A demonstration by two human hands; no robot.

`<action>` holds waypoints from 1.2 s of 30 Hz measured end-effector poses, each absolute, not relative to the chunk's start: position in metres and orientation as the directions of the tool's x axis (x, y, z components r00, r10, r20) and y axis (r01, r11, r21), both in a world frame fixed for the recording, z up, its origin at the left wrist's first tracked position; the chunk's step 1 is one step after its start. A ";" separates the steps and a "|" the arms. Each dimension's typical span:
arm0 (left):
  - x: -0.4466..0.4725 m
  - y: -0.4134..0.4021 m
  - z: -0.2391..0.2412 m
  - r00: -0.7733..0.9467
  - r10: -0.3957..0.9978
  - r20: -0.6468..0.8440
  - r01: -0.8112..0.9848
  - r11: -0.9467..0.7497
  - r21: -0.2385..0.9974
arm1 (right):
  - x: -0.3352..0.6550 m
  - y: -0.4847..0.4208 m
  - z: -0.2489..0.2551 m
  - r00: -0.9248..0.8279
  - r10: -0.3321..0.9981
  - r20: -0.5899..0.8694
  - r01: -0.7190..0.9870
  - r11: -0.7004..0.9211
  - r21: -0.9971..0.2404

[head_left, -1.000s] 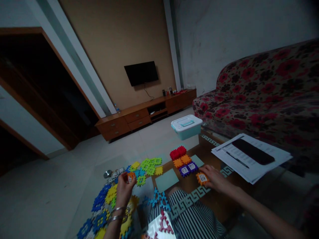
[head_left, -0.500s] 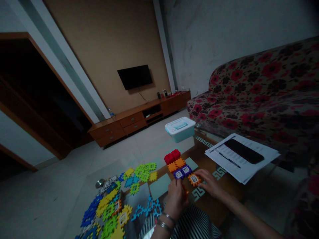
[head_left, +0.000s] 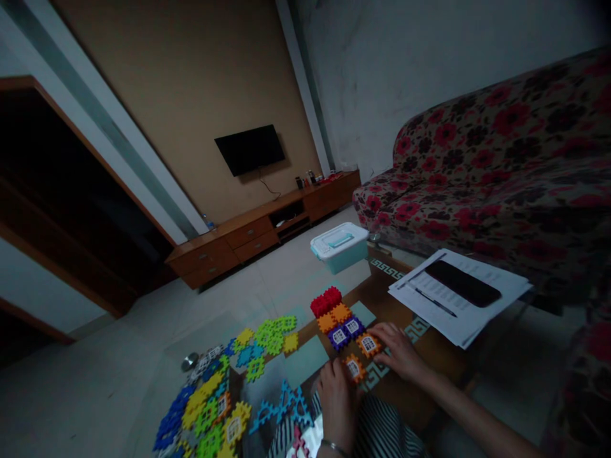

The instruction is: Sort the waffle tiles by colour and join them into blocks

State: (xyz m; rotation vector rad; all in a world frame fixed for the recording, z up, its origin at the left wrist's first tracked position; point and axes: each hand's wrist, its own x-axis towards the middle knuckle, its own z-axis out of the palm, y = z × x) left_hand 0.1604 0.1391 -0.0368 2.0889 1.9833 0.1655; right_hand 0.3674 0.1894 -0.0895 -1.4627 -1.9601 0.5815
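Note:
My left hand has its fingers closed on an orange window tile at the near edge of the table. My right hand rests beside it, fingers pinched on a second orange window tile. Just beyond lies a joined row of tiles: two purple window tiles, orange tiles and red tiles.
Loose tiles of several colours spread over the table's left part, with blue triangle pieces near my lap. A teal-lidded box stands at the far end. Papers with a black phone and pen lie right. A floral sofa is behind.
My left hand carried an orange tile from the loose pile on the left across to the table edge beside my right hand. The view has swung slightly to the right.

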 end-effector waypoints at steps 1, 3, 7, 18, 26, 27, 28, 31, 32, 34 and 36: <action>0.161 0.138 -0.038 0.047 0.995 -0.090 0.963 -0.021 0.269 | 0.368 0.189 -0.089 -0.203 0.957 0.206 0.691 0.290 -0.663; 0.164 0.139 -0.040 0.030 0.997 -0.065 0.959 -0.011 0.284 | 0.368 0.189 -0.088 -0.225 0.954 0.199 0.689 0.300 -0.659; 0.171 0.146 -0.039 0.020 1.000 -0.017 0.958 -0.014 0.286 | 0.369 0.188 -0.086 -0.256 0.945 0.203 0.664 0.325 -0.673; 0.180 0.152 -0.042 0.008 1.000 -0.006 0.964 -0.006 0.267 | 0.370 0.187 -0.090 -0.197 0.945 0.261 0.638 0.325 -0.698; 0.088 0.147 -0.008 -0.068 0.996 0.055 0.986 0.058 0.158 | 0.383 0.191 -0.117 0.044 0.930 0.364 0.509 0.292 -0.809; 0.063 0.147 -0.003 -0.113 0.991 0.067 0.989 0.106 0.099 | 0.385 0.191 -0.118 0.079 0.919 0.385 0.514 0.293 -0.806; 0.039 0.147 0.002 -0.161 0.984 0.074 0.986 0.156 0.063 | 0.388 0.189 -0.119 0.103 0.904 0.414 0.524 0.305 -0.795; -0.025 0.144 0.008 -0.314 0.946 0.082 0.949 0.314 0.009 | 0.383 0.182 -0.116 0.096 0.857 0.505 0.549 0.378 -0.745; -0.039 0.143 0.007 -0.352 0.933 0.073 0.936 0.353 0.004 | 0.376 0.180 -0.113 0.072 0.850 0.522 0.546 0.404 -0.734; -0.051 0.140 -0.001 -0.390 0.920 0.045 0.921 0.390 0.013 | 0.351 0.174 -0.106 0.013 0.846 0.532 0.520 0.449 -0.726; -0.046 0.138 -0.011 -0.379 0.925 0.022 0.925 0.378 0.047 | 0.313 0.170 -0.095 -0.081 0.852 0.518 0.482 0.488 -0.728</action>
